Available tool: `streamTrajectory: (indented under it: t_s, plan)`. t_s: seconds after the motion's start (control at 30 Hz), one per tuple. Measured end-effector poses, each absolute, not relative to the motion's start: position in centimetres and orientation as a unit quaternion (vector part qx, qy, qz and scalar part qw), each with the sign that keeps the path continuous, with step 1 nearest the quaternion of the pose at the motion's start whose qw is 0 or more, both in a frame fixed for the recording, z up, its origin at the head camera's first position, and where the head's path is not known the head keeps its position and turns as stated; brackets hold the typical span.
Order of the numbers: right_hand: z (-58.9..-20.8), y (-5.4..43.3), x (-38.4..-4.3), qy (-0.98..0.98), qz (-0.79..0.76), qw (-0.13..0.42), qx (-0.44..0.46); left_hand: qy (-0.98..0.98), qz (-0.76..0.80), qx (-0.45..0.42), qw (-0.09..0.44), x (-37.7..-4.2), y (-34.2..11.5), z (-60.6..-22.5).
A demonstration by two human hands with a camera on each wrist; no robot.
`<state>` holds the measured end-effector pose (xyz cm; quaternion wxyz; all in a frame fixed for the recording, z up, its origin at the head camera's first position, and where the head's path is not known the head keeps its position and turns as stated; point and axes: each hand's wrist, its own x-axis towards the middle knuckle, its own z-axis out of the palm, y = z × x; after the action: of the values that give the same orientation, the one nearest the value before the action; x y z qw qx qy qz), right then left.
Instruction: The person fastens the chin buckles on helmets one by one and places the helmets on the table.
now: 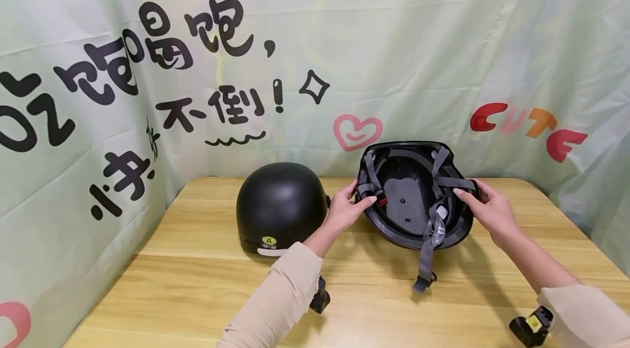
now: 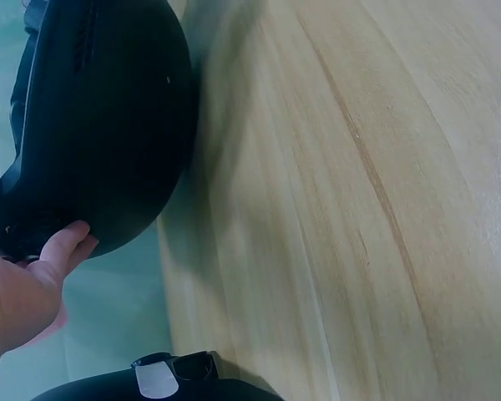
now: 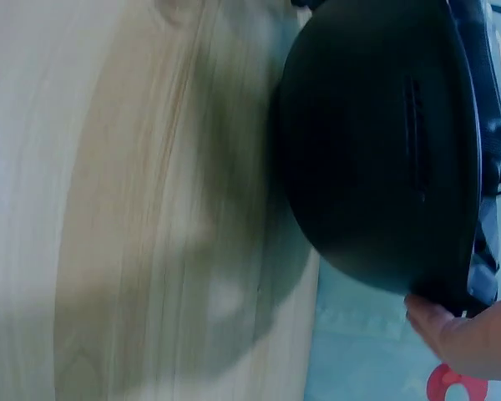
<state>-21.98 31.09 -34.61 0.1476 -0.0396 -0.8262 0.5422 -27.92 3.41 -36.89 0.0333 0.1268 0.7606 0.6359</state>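
Note:
Two hands hold a black helmet (image 1: 401, 195) by its side rims, its padded inside facing the head camera. My left hand (image 1: 344, 208) grips the left rim, thumb over the edge and fingers on the outer shell. On the opposite rim my right hand (image 1: 494, 211) does the same. Grey chin straps (image 1: 427, 260) run across the opening, and one end with a buckle hangs down in front. In both wrist views the rounded shell is close over the wooden table. A second black helmet (image 1: 280, 206), dome up, stands just left of the left hand.
The wooden table (image 1: 197, 293) reaches back to a pale green printed curtain (image 1: 418, 63). A yellow round sticker (image 1: 269, 241) marks the second helmet's lower front. Small black cameras hang at the left wrist (image 1: 320, 296) and right wrist (image 1: 531, 326).

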Motion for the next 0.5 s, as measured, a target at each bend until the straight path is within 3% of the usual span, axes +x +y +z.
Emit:
streamTrajectory:
  t_s: [0.5]
  plan:
    - [-33.5, 28.6, -21.6, -0.871, 0.472, 0.107, -0.089, 0.769, 0.625, 0.132, 0.029, -27.9, 3.3, -37.1]
